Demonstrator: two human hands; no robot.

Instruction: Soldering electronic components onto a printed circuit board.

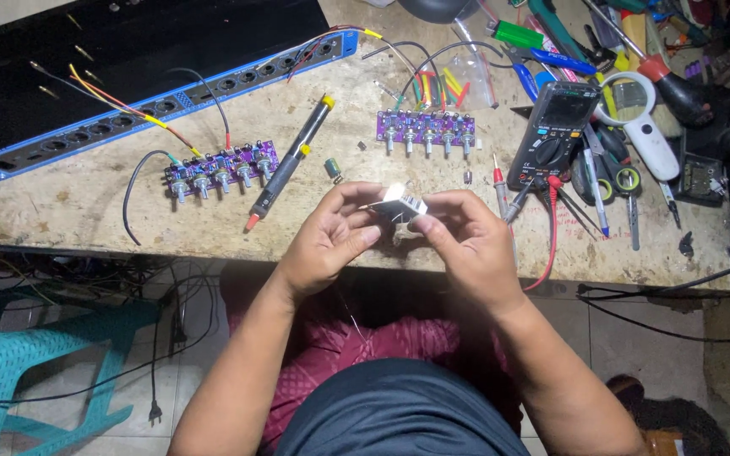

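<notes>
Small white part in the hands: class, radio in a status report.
Left hand and right hand both pinch small white part above bench edge. Multimeter probes beside right hand. Nothing blocking.

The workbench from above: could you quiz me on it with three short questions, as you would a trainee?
1. True or false: both hands hold the small white part.
2. How many purple circuit boards lie on the bench?
3. The multimeter lies nearer which hand: A left, B right?

Key: 1 true, left hand and right hand share it. 2 two, one board left, another right. 3 B.
</notes>
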